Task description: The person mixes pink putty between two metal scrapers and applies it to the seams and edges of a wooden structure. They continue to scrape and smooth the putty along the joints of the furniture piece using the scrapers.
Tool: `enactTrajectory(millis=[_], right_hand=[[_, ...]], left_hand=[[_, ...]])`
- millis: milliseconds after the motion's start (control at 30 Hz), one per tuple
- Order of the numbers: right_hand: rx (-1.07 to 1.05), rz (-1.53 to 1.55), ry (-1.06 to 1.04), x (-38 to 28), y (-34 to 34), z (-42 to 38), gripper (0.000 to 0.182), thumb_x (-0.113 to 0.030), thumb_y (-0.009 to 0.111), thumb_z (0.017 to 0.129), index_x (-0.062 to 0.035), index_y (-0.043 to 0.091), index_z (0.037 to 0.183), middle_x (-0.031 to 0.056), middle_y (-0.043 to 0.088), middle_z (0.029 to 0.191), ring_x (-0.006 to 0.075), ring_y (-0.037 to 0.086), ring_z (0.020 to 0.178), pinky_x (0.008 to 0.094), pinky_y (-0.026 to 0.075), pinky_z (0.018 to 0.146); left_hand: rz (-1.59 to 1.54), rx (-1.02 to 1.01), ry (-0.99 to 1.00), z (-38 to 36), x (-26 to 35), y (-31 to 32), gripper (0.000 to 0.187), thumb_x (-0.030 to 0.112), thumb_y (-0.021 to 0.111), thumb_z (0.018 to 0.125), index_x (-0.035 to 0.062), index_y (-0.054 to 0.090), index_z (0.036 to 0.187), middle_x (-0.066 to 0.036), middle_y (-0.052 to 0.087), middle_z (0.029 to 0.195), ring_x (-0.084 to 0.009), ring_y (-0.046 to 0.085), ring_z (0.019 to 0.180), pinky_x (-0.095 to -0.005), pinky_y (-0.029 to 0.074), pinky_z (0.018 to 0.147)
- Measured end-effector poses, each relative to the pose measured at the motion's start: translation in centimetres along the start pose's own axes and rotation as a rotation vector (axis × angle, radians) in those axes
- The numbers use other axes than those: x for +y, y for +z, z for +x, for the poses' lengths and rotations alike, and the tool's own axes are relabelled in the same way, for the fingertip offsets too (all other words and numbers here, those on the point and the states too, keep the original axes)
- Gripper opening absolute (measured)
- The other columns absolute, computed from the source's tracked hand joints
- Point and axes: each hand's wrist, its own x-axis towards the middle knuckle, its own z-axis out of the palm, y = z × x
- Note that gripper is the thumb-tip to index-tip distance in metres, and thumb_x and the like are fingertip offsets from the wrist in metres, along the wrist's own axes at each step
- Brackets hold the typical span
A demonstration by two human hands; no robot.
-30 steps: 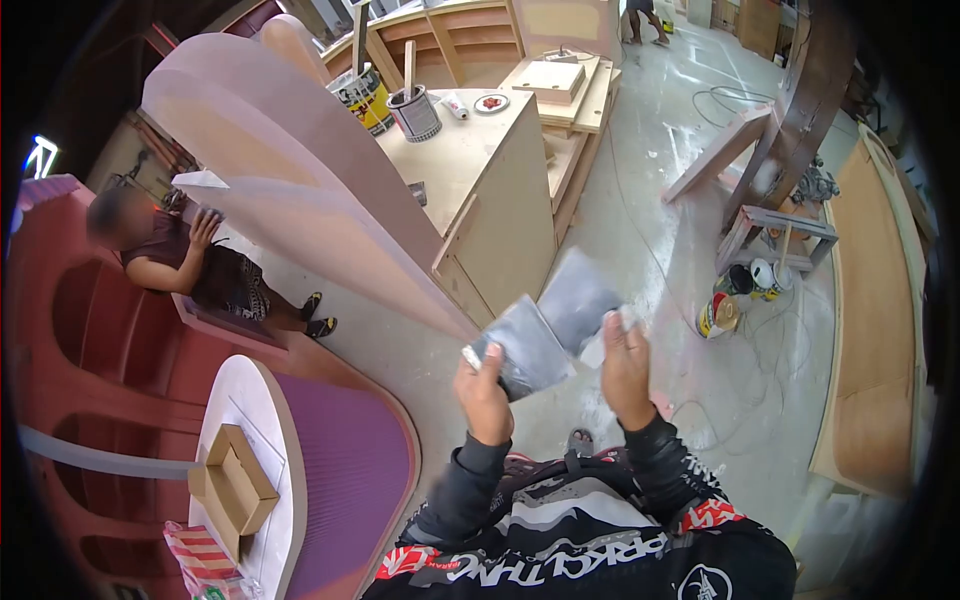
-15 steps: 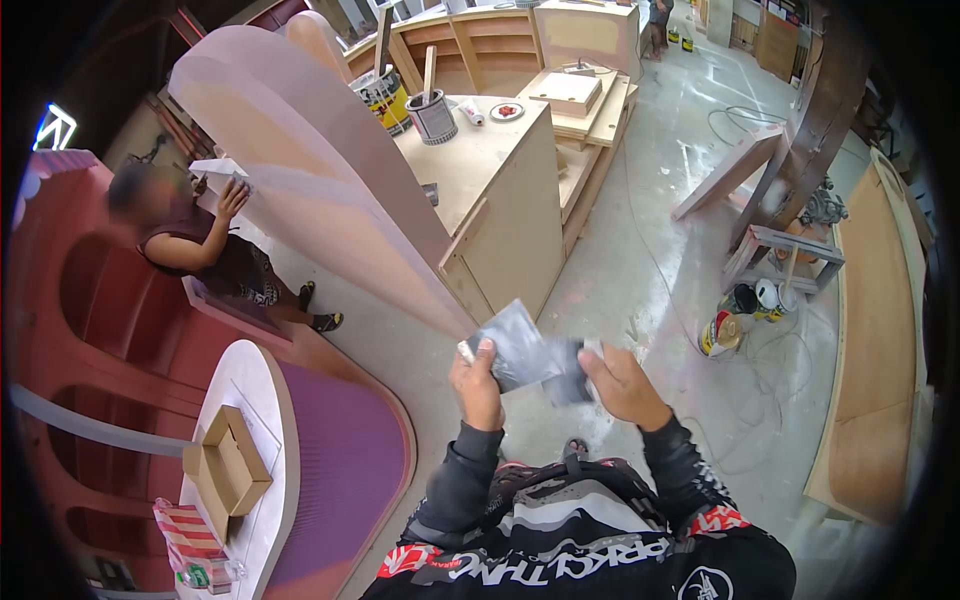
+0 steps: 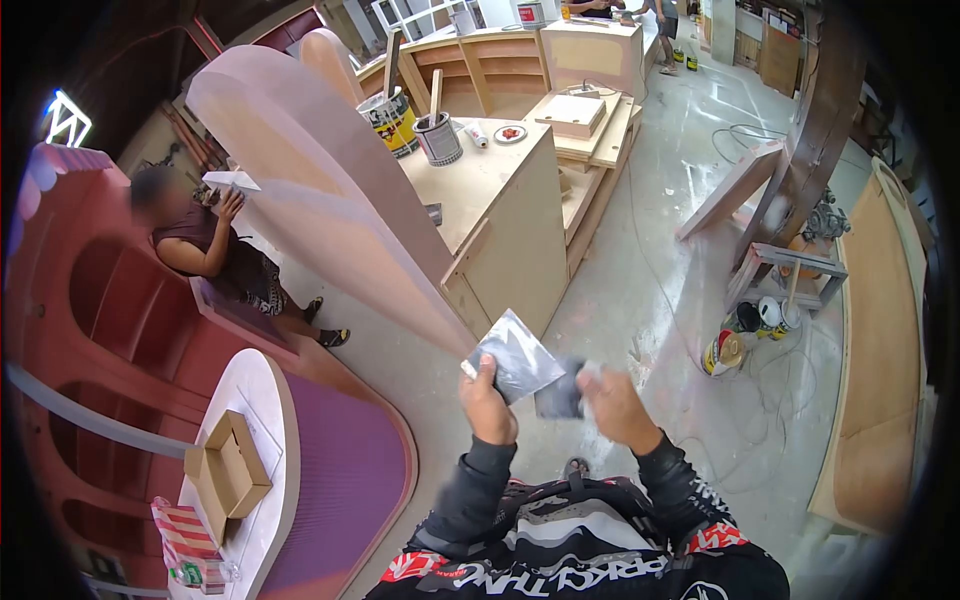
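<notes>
My left hand (image 3: 489, 408) is closed on the edge of a silvery, square-cornered putty spreader (image 3: 515, 358), thumb across its face. Its thin plate slants upward and carries pale smears. Close beside it on the right, a darker putty spreader (image 3: 558, 396) is gripped by my right hand (image 3: 618, 405), whose fingers are blurred by motion. The dark plate sits against the lower right edge of the silvery one in this view. Both hands are in front of my body, above the concrete floor (image 3: 580, 350).
A person (image 3: 200, 235) on the left holds a white piece against the tall arched panel (image 3: 310, 180). Ahead, a wooden counter (image 3: 510, 235) bears a filler can (image 3: 438, 140). An open cardboard box (image 3: 235, 465) sits on a curved counter. Paint cans (image 3: 725, 352) stand at right.
The dark spreader and my right hand have shifted slightly down and left-to-right relative to the silvery plate. The silvery plate stays in my left hand, now a little lower. The view has tilted slightly.
</notes>
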Motion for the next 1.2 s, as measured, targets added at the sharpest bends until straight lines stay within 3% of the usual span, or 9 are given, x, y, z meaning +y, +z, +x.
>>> enactTrajectory(millis=[67, 267, 467, 600, 667, 867, 1000, 1100, 1200], right_hand=[[-0.109, 0.022, -0.04, 0.6, -0.4, -0.7, 0.027, -0.022, 0.05, 0.102, -0.0018, 0.056, 0.085, 0.0036, 0.046, 0.062, 0.0098, 0.043, 0.061, 0.0316, 0.04, 0.055], [0.461, 0.312, 0.055, 0.0, 0.5, 3.1, 0.03, -0.026, 0.048, 0.102, -0.001, 0.058, 0.089, 0.0016, 0.05, 0.065, 0.009, 0.045, 0.062, 0.0304, 0.04, 0.056], [-0.417, 0.059, 0.074, 0.7, -3.6, -0.1, 0.026, -0.023, 0.054, 0.1, 0.0013, 0.057, 0.09, 0.0018, 0.059, 0.072, 0.0115, 0.05, 0.066, 0.0311, 0.044, 0.06], [-0.016, 0.379, 0.292, 3.4, -2.2, 1.0, 0.033, -0.032, 0.057, 0.099, -0.0046, 0.059, 0.081, 0.0005, 0.054, 0.064, 0.0106, 0.05, 0.06, 0.0267, 0.045, 0.057], [-0.131, 1.446, 0.441, 3.9, -2.7, 3.4, 0.04, -0.043, 0.055, 0.099, -0.0109, 0.058, 0.075, -0.0042, 0.048, 0.058, 0.0067, 0.045, 0.052, 0.0224, 0.04, 0.049], [0.078, 1.058, 0.613, -4.3, 0.9, 5.4, 0.04, -0.046, 0.052, 0.1, -0.0106, 0.063, 0.085, -0.0046, 0.055, 0.066, 0.006, 0.049, 0.051, 0.0219, 0.041, 0.046], [-0.417, 0.568, 0.562, 2.3, 4.1, 0.0, 0.042, -0.033, 0.059, 0.098, 0.0029, 0.063, 0.121, 0.0054, 0.068, 0.106, 0.0111, 0.062, 0.095, 0.027, 0.049, 0.084], [-0.015, 0.904, 0.793, 6.0, 6.1, -2.3, 0.041, -0.033, 0.061, 0.097, 0.0015, 0.063, 0.118, 0.0053, 0.067, 0.108, 0.0112, 0.061, 0.097, 0.0284, 0.05, 0.084], [0.279, 1.05, 0.505, 1.1, 2.3, 0.6, 0.029, -0.024, 0.061, 0.098, -0.002, 0.06, 0.116, 0.0037, 0.065, 0.106, 0.0114, 0.061, 0.096, 0.0283, 0.051, 0.084]], left_hand=[[0.07, 0.04, 0.022, 1.1, 0.3, -1.4, 0.022, 0.015, 0.057, 0.095, -0.0014, 0.06, 0.11, -0.005, 0.064, 0.104, -0.0154, 0.06, 0.094, -0.0316, 0.045, 0.09], [0.273, -0.084, 0.048, -3.1, -0.4, -0.1, 0.021, 0.016, 0.06, 0.095, -0.002, 0.061, 0.106, -0.003, 0.062, 0.098, -0.0116, 0.054, 0.09, -0.0277, 0.043, 0.086], [0.138, 0.057, 0.013, -0.1, 0.6, -2.6, 0.023, 0.015, 0.058, 0.095, -0.0024, 0.061, 0.109, -0.006, 0.064, 0.102, -0.0153, 0.06, 0.094, -0.0298, 0.046, 0.086], [-0.171, 0.102, -0.027, 0.3, 1.5, -2.5, 0.021, 0.014, 0.052, 0.097, 0.0007, 0.059, 0.111, -0.005, 0.065, 0.104, -0.0185, 0.062, 0.097, -0.0338, 0.046, 0.092], [-0.252, -0.025, -0.224, -1.8, 0.8, -0.8, 0.022, 0.016, 0.052, 0.097, 0.0, 0.059, 0.11, -0.006, 0.065, 0.105, -0.0192, 0.063, 0.098, -0.0337, 0.046, 0.093], [-0.256, -0.082, -0.477, -6.0, 1.2, 3.3, 0.024, 0.017, 0.053, 0.096, -0.0002, 0.058, 0.112, -0.009, 0.067, 0.103, -0.0227, 0.064, 0.095, -0.0368, 0.047, 0.091], [-0.287, -0.074, -0.318, -2.4, 4.6, 2.4, 0.024, 0.019, 0.053, 0.097, 0.0024, 0.058, 0.114, -0.007, 0.067, 0.106, -0.0212, 0.063, 0.098, -0.0374, 0.047, 0.091], [-0.273, 0.03, -0.024, 0.1, 4.2, 1.0, 0.028, 0.025, 0.052, 0.1, 0.0028, 0.057, 0.117, -0.006, 0.064, 0.113, -0.0195, 0.061, 0.103, -0.0362, 0.048, 0.091], [-0.248, 0.045, 0.213, 0.2, 3.8, 0.6, 0.034, 0.031, 0.05, 0.102, 0.0018, 0.054, 0.119, -0.007, 0.062, 0.117, -0.0185, 0.06, 0.106, -0.0352, 0.048, 0.092]])
